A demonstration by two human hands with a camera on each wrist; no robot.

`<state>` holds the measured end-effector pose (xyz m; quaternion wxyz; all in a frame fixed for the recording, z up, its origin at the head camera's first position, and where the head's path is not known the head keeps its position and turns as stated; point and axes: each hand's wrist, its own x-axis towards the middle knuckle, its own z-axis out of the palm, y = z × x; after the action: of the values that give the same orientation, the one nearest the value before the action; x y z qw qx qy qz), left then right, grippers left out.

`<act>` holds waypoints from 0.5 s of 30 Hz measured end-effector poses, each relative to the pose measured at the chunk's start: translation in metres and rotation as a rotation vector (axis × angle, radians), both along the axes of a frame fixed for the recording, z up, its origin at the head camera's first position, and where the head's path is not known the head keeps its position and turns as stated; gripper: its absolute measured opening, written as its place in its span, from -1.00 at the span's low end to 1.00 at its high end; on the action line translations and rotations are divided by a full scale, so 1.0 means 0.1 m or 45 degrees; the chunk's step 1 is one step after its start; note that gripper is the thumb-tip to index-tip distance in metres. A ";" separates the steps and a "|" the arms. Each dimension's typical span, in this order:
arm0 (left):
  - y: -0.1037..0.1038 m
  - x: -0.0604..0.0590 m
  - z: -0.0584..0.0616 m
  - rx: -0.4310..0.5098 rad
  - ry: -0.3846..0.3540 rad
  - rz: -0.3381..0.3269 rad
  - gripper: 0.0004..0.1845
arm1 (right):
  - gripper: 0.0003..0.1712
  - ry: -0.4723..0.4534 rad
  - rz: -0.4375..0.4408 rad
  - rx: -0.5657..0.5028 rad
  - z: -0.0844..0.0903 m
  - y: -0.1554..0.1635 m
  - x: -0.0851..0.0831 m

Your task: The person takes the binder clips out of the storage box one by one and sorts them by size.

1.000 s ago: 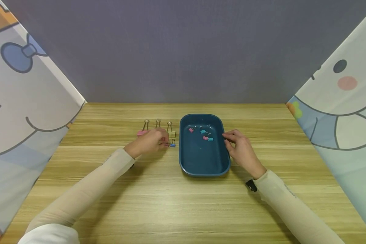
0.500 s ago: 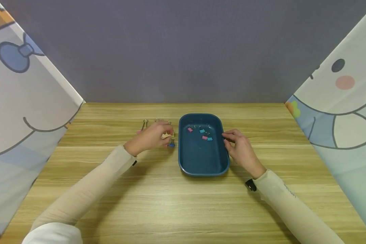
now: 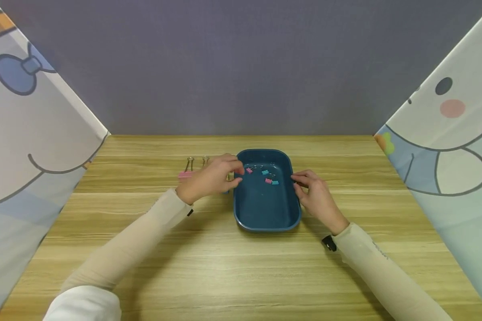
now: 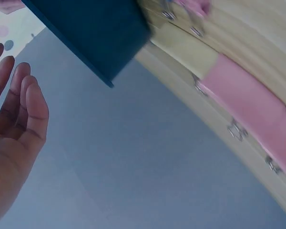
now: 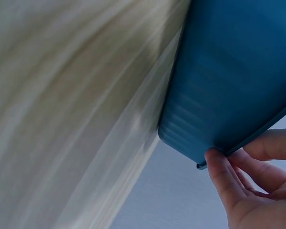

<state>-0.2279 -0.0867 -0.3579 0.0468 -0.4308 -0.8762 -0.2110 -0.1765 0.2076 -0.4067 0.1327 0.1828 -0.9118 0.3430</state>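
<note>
Head: blue tray [image 3: 265, 209] long axis front-back; right hand [image 3: 315, 196] grips rim.

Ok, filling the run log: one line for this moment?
left hand: at tray edge, hold unclear | right hand: holds blue tray rim | small clips in tray

One dark blue tray [image 3: 241, 214] on a wooden table [image 3: 241, 267] holds four small binder clips [image 3: 268, 181], two pink and two teal, while two hands [image 3: 319, 200] and one large pink clip [image 3: 184, 174] show.
</note>
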 end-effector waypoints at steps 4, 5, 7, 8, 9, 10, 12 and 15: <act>0.10 0.01 -0.02 -0.015 0.024 -0.022 -0.89 | -0.71 -0.001 0.008 0.015 0.00 -0.01 0.00; 0.13 0.01 -0.02 -0.025 0.034 -0.027 -0.88 | -0.71 0.000 0.009 0.018 0.00 -0.01 -0.01; 0.19 0.00 -0.03 -0.039 0.050 -0.046 -0.88 | -0.71 -0.001 0.010 0.021 0.00 -0.01 -0.01; 0.21 -0.01 -0.03 -0.049 0.058 -0.053 -0.88 | -0.71 -0.002 0.009 0.022 0.00 0.00 -0.01; 0.24 -0.01 -0.03 -0.058 0.060 -0.061 -0.88 | -0.71 -0.002 0.007 0.021 0.00 0.00 -0.01; 0.27 -0.02 -0.03 -0.063 0.058 -0.072 -0.88 | -0.71 -0.002 0.007 0.021 0.00 0.00 -0.01; 0.33 -0.03 -0.03 -0.084 0.048 -0.086 -0.88 | -0.71 -0.006 0.006 0.021 0.00 0.00 -0.01; 0.41 -0.04 -0.05 -0.119 0.021 -0.100 -0.87 | -0.71 -0.008 0.003 0.027 0.01 0.01 -0.01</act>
<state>-0.2323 -0.0460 -0.3628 0.0254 -0.4682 -0.8672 -0.1679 -0.1773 0.2085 -0.4060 0.1276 0.1841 -0.9156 0.3340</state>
